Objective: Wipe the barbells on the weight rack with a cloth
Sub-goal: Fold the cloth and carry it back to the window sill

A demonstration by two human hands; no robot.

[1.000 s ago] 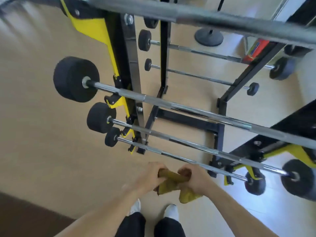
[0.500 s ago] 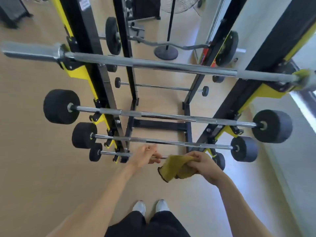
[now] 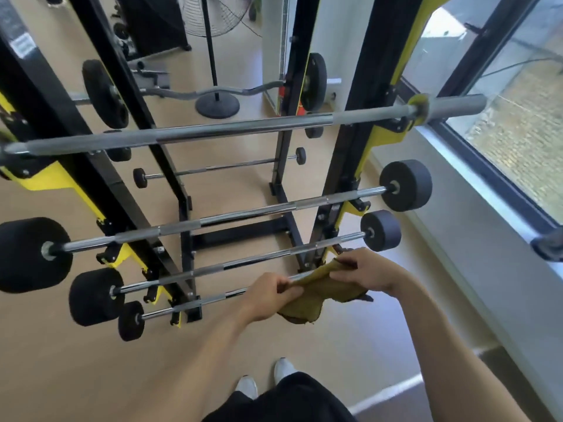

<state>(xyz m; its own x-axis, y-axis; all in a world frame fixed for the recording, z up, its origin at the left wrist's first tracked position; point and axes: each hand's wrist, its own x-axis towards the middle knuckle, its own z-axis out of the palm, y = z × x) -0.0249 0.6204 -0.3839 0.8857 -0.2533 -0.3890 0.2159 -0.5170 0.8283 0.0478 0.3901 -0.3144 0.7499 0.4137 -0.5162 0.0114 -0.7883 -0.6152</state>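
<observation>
Left hand [image 3: 268,295]: fingers curled, its grip pinching the left edge of the cloth, just in front of the lowest barbell.
Right hand [image 3: 367,274]: fingers curled over the cloth's right end, its grip closed on the fabric.
Cloth [image 3: 313,292]: olive-yellow, stretched between both hands, draped over the bar of the lowest barbell; a loose part hangs below.
Lowest barbell [image 3: 195,301]: thin chrome bar on the bottom hooks, small black weight at its left end; its right part is hidden behind the cloth and hands.
Second barbell [image 3: 243,262]: one level up, with a medium black weight at each end.
Third barbell [image 3: 243,213]: above that, with large black weights at both ends.
Top bar [image 3: 213,130]: long grey bar without weights, resting across the upper yellow hooks.
Rack [image 3: 362,123]: black uprights with yellow brackets, standing on a tan floor [image 3: 76,367].
Far side: a small barbell [image 3: 219,168] and a wavy curl bar [image 3: 213,92] behind the rack.
Fan [image 3: 213,16]: on a stand with a round base, behind the rack.
Window [image 3: 502,95]: along the right.
Person: white shoes [image 3: 265,380] and dark trousers at the bottom edge.
</observation>
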